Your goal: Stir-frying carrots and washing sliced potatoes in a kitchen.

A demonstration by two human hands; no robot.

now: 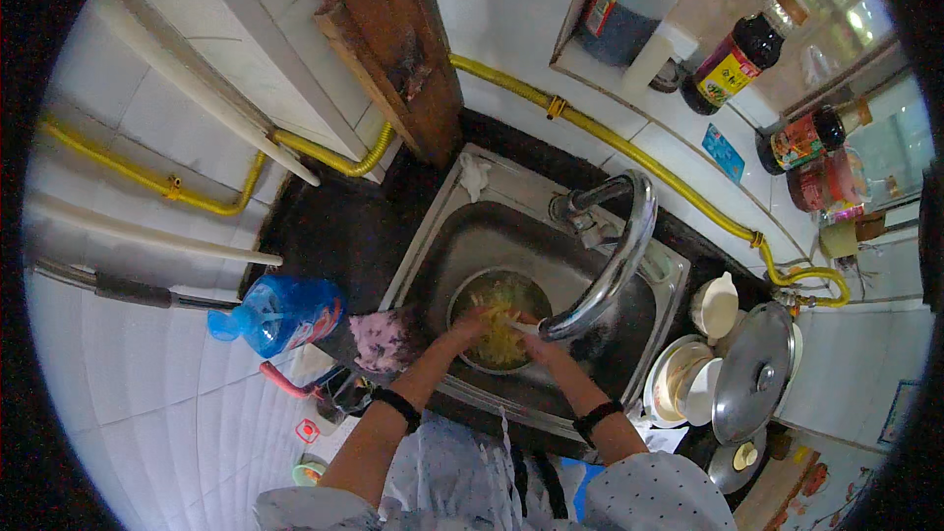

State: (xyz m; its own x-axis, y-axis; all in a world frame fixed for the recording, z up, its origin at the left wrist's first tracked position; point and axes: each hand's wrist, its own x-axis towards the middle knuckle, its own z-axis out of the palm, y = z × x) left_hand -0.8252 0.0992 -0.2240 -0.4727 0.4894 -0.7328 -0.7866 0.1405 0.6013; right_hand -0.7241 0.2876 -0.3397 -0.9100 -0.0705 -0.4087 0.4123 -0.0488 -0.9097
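In the stainless steel sink (619,343) stands a round metal bowl (472,284) holding yellowish shredded food (503,350) and what looks like water. My left hand (476,323) reaches into the bowl from the left, among the shreds. From the right, my right hand (537,345) dips in close beside it, under the end of the curved chrome faucet (640,236). A pale streak at the spout may be running water. The fingers of both hands are blurred and partly hidden, so I cannot tell whether they grip any shreds.
Left of the sink are a blue detergent bottle (295,316) and a pink cloth (380,339). Stacked bowls (667,383) and a metal lid (759,376) stand at the right. Sauce bottles (730,66) line the ledge above a yellow gas pipe (612,136). A white rag (474,175) lies on the sink's corner.
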